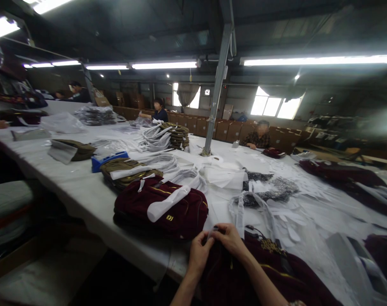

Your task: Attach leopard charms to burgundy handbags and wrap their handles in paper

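My left hand point(200, 252) and my right hand point(229, 240) meet at the table's front edge. Fingers and thumbs of both are pinched together around something small that I cannot make out. Beneath them lies a maroon bag point(287, 272) with a gold zipper and a handle wrapped in white sheeting. Gold-coloured tags or pulls point(270, 245) rest on top of this bag, right of my hands. Just beyond my left hand sits another maroon bag point(134, 208), with a white wrapped strap point(169, 204) across its front.
Olive bags point(118, 166) and a blue holder point(99, 161) stand to the left. Farther back, a metal post point(215, 93) rises through the table near stacked olive bags point(179, 137). A grey tape dispenser point(356, 263) is at right. Co-workers point(160, 114) sit across the table.
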Action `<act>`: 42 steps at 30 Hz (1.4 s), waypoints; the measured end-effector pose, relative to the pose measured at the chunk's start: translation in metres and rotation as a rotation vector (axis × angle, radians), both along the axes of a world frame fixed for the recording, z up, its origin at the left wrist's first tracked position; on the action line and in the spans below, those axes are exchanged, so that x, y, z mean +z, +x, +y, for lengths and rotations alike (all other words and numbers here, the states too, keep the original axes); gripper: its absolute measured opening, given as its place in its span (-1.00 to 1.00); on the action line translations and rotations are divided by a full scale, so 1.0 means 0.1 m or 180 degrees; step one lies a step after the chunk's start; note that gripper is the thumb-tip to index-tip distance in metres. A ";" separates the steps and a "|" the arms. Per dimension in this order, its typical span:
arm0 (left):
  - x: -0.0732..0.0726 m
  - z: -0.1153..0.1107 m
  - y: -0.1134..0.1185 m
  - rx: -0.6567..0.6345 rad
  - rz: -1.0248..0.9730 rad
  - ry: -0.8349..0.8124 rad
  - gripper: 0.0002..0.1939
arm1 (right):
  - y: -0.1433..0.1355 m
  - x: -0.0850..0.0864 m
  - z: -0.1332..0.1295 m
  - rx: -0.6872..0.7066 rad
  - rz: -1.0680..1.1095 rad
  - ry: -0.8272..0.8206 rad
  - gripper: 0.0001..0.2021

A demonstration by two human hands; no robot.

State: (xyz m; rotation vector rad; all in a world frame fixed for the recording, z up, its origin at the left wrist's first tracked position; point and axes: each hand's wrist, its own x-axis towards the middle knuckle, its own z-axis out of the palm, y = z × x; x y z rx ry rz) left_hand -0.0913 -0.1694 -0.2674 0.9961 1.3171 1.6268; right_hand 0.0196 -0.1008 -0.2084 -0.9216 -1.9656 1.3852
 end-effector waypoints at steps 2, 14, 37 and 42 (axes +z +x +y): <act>0.00 0.00 0.01 0.0081 0.0010 -0.0042 -0.70 | 0.00 -0.03 0.01 0.0009 0.0014 -0.0095 -0.81; -0.01 0.01 0.05 0.0340 0.0095 -0.0029 -0.78 | 0.02 0.11 -0.02 0.0170 -0.0615 0.0846 -0.84; 0.03 0.01 0.04 0.0109 -0.0124 0.0056 -0.79 | 0.03 -0.11 0.06 0.0132 -0.0133 0.0257 -0.87; 0.01 0.01 0.06 0.0196 -0.0024 0.0124 -0.84 | 0.02 -0.11 0.06 -0.0050 -0.0256 0.0491 -0.86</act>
